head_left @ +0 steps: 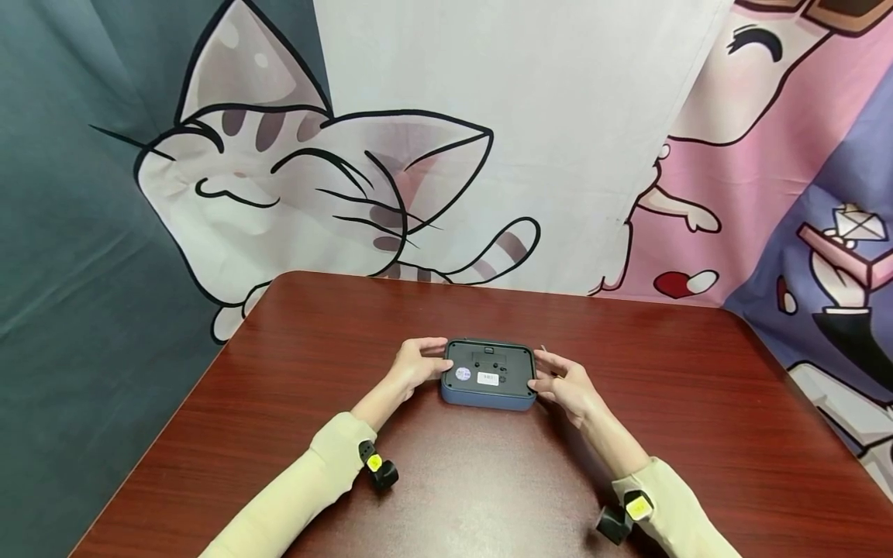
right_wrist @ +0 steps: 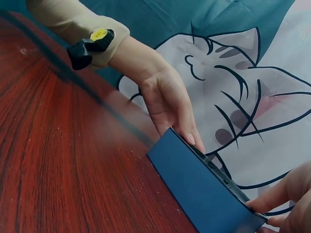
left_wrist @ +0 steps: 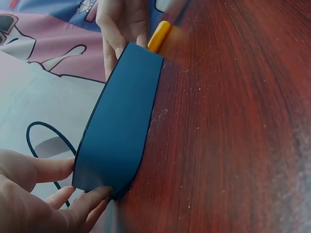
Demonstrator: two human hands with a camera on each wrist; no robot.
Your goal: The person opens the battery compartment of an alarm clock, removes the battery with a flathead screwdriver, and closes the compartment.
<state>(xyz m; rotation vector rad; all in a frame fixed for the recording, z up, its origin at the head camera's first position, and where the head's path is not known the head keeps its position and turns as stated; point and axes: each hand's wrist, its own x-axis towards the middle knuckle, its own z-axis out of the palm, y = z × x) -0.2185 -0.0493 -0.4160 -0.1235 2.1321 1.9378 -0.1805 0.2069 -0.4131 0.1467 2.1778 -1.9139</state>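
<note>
A blue box-shaped device (head_left: 488,401) with rounded corners lies on the table, its black back panel facing up. The panel carries a white label, a round sticker and several small fittings; its exact kind I cannot tell. My left hand (head_left: 420,363) grips the left end between thumb and fingers. At the right end my right hand (head_left: 568,387) grips it the same way, thumb on the panel's edge. A yellow stick-like handle (left_wrist: 159,36) shows by the right hand in the left wrist view, and a thin tip pokes up behind those fingers in the head view. Most of it is hidden.
The brown wooden table (head_left: 293,434) runs on around both arms, its far edge close to a hanging cloth (head_left: 558,116) printed with cartoon cats. Each sleeve bears a black wrist camera, the left one (head_left: 380,469) and the right one (head_left: 621,521).
</note>
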